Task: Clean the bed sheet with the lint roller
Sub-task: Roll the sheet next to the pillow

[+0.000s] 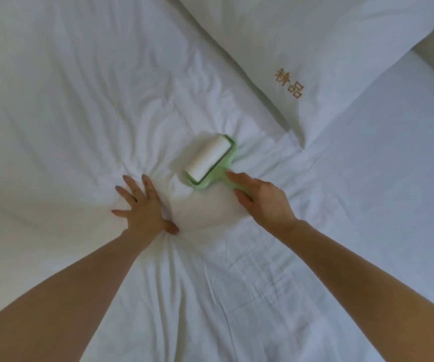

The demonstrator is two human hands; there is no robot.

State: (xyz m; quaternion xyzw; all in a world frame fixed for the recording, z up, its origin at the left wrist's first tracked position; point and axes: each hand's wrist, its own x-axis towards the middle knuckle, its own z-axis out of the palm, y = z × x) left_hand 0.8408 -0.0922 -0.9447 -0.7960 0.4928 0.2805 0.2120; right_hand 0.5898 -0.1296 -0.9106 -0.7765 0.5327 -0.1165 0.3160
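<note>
Left hand (pixel 142 207) lay flat, fingers spread, pinning bed sheet (pixel 67 100) taut. Right hand (pixel 260 198) gripped green lint roller (pixel 210 159) handle, forefinger extended, likely steering; drum on sheet near pillow (pixel 315 48).

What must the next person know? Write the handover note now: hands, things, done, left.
Left hand: flat, fingers spread, pressing on the bed sheet.
Right hand: grips the green handle of the lint roller, index finger along it.
Lint roller: white roll down on the bed sheet, just short of the pillow corner.
Done: cannot tell how much is rolled; no lint shows.
Left: probably roll the creased areas around both hands.
</note>
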